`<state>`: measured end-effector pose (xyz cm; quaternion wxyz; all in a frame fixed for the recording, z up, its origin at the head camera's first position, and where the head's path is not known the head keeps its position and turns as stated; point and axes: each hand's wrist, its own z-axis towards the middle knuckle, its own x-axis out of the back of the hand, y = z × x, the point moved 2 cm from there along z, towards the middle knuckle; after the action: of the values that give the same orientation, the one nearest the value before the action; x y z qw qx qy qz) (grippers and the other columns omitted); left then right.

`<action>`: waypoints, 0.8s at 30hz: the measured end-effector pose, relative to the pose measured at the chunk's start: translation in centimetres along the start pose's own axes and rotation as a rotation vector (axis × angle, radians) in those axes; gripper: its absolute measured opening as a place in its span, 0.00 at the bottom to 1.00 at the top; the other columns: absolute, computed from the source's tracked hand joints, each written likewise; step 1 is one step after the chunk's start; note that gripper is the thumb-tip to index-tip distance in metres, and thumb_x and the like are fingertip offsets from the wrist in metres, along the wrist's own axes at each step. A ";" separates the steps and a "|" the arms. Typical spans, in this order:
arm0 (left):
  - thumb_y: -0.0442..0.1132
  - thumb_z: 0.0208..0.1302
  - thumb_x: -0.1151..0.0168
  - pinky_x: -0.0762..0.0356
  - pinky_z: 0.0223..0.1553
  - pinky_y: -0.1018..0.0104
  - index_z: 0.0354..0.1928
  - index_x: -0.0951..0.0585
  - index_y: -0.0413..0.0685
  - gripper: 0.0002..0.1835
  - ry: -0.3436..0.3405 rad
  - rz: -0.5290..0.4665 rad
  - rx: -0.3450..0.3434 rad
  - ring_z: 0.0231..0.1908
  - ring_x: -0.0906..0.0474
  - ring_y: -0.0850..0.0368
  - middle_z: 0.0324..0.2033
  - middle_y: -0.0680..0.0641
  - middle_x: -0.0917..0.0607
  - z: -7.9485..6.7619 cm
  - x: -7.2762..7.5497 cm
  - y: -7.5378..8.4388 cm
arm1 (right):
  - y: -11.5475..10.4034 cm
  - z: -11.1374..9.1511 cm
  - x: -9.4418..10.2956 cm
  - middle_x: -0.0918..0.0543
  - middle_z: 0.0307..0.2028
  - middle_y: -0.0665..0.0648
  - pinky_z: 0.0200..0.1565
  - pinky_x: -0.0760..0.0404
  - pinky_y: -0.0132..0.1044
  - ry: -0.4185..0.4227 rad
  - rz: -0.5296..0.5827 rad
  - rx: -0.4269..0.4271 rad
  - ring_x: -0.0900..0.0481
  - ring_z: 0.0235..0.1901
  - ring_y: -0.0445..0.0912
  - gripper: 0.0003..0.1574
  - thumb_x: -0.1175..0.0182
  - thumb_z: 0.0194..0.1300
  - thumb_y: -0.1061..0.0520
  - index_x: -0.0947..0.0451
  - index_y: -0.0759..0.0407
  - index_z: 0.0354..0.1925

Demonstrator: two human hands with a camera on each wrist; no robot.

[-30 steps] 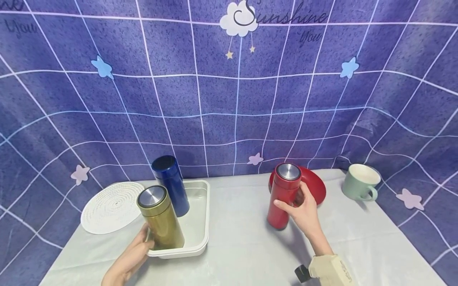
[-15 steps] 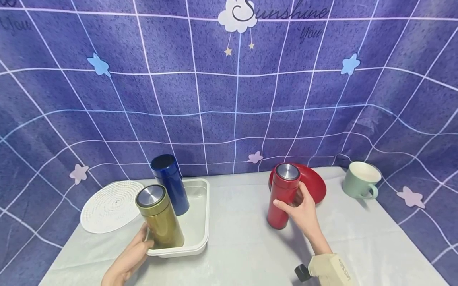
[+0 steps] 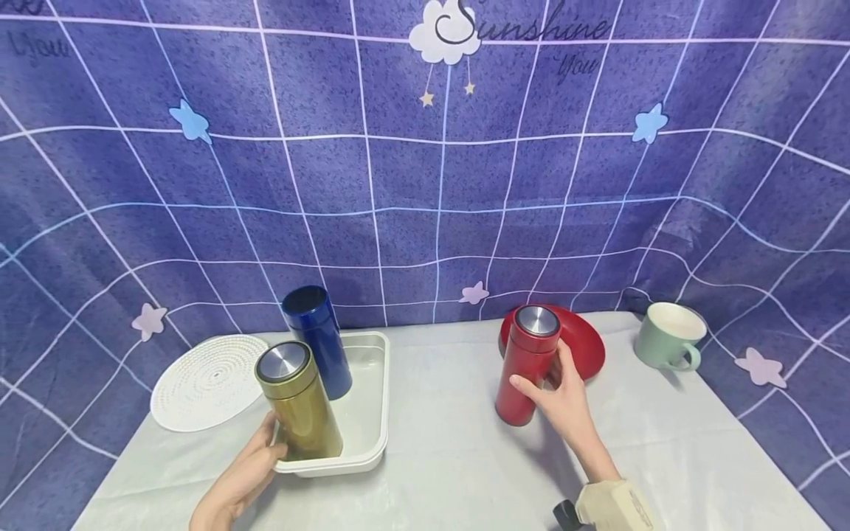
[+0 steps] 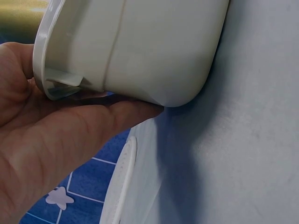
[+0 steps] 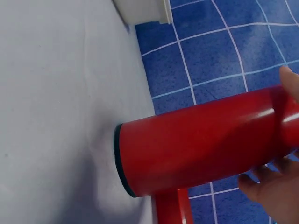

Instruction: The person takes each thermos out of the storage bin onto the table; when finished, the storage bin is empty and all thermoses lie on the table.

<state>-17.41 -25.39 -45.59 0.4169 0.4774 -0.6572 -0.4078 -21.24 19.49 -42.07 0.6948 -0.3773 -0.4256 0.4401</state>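
Observation:
At the left of the head view, my left hand [image 3: 240, 476] grips the near-left corner of a white tray [image 3: 380, 398]; in the left wrist view its fingers [image 4: 107, 116] lie along the tray's outer wall. Upright in that tray are a gold thermos flask [image 3: 307, 420], close to the hand, and a blue thermos flask [image 3: 325, 354] behind it. My right hand [image 3: 564, 405] holds a red thermos flask [image 3: 519, 376] with a silver lid from its right side, thumb in front. The right wrist view shows the flask's dark base [image 5: 122, 161] right at the tabletop.
A red plate [image 3: 586, 346] lies behind the red flask, partly covered by it. Farther right stands a light green mug [image 3: 664, 343]. A white woven round mat [image 3: 199, 383] lies left of the tray. A purple-blue checked curtain [image 3: 412, 177] hangs behind the white-covered table [image 3: 438, 442].

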 end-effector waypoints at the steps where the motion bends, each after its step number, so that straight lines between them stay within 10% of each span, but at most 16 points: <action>1: 0.25 0.58 0.57 0.64 0.67 0.34 0.70 0.80 0.34 0.50 -0.001 0.002 0.000 0.68 0.79 0.24 0.68 0.28 0.82 0.0 0.0 0.0 | -0.2 -0.2 0.1 0.25 0.62 0.61 0.53 0.29 0.16 0.004 0.003 0.004 0.26 0.60 0.45 0.53 0.26 0.52 0.61 0.42 0.54 0.71; 8: 0.25 0.58 0.57 0.65 0.67 0.32 0.71 0.79 0.36 0.50 0.009 0.021 0.016 0.68 0.82 0.26 0.69 0.31 0.83 0.0 0.1 0.0 | -1.3 -1.7 1.0 0.36 0.70 0.64 0.57 0.35 0.13 0.016 0.000 -0.001 0.34 0.68 0.60 0.60 0.28 0.53 0.61 0.50 0.53 0.76; 24: 0.26 0.60 0.58 0.67 0.68 0.33 0.70 0.81 0.33 0.49 0.003 0.007 -0.012 0.68 0.85 0.28 0.68 0.29 0.83 -0.3 0.1 0.0 | -4.9 -5.4 1.8 0.31 0.67 0.53 0.59 0.33 0.15 0.157 -0.034 -0.002 0.32 0.66 0.42 0.61 0.27 0.51 0.66 0.48 0.46 0.75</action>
<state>-17.11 -25.55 -45.51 0.4221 0.4734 -0.6559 -0.4094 -14.35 18.78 -39.07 0.7330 -0.4041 -0.3767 0.3969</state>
